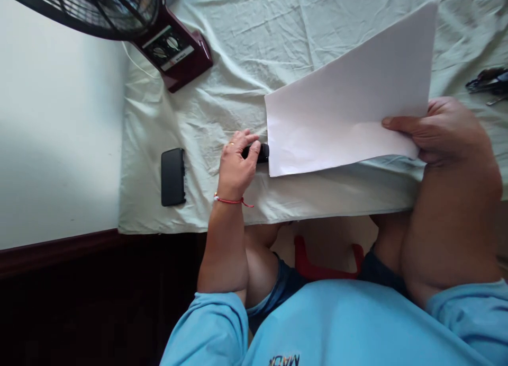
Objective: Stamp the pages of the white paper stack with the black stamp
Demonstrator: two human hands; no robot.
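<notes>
Right hand [444, 130] pinches paper sheet [349, 98]; left hand [237, 164] grips black object [262, 153].

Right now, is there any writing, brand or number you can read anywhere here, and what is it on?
"MADK": dark letters on the light blue shirt, seen upside down and cut by the frame's lower edge; the reading is uncertain.
White label strip on the fan base: print too small to read.
Fan dials: markings blurred.
White paper and black phone: no text visible.

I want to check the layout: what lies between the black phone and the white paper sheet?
In the head view, the left hand lies between the phone and the paper, gripping a small black object at the paper's edge.
</notes>
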